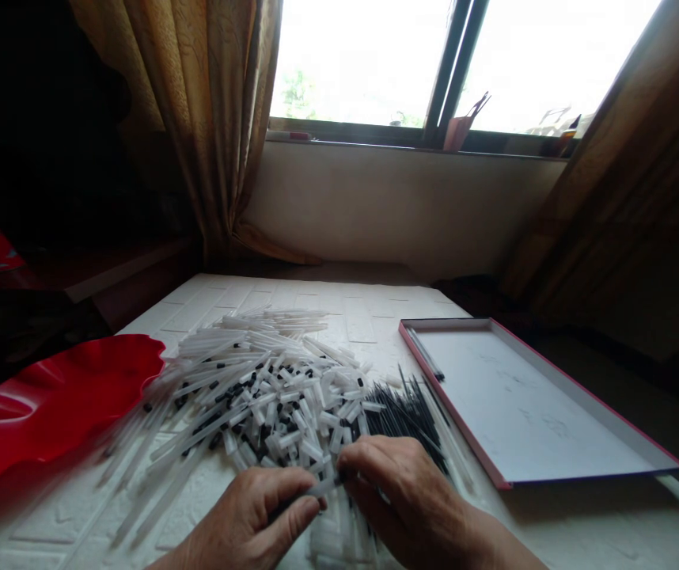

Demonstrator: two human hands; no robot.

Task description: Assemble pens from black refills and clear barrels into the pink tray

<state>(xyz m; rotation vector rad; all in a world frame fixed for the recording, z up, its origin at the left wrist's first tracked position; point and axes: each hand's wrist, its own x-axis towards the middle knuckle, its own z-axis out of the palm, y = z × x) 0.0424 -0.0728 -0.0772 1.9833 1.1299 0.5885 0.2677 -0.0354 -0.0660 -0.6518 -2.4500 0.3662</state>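
1. thumb and forefinger of the left hand (250,507) pinch a short translucent plastic tube (323,487), which sits between the two hands.
2. fingertips of the right hand (407,483) bunch at the tube's other end; whether they grip it, i cannot tell.
3. just beyond the hands lies a heap of short tube pieces (292,416) mixed with small black pieces (214,440).
4. right of the heap, slim black rods (407,416) lie bundled.
5. left and behind, longer translucent tubes (214,348) fan out.
6. far left stands a scalloped red tray (66,396); right, a shallow pink-edged box (494,435).
7. all rest on a brick-patterned white tabletop (369,317) before a window (363,63).
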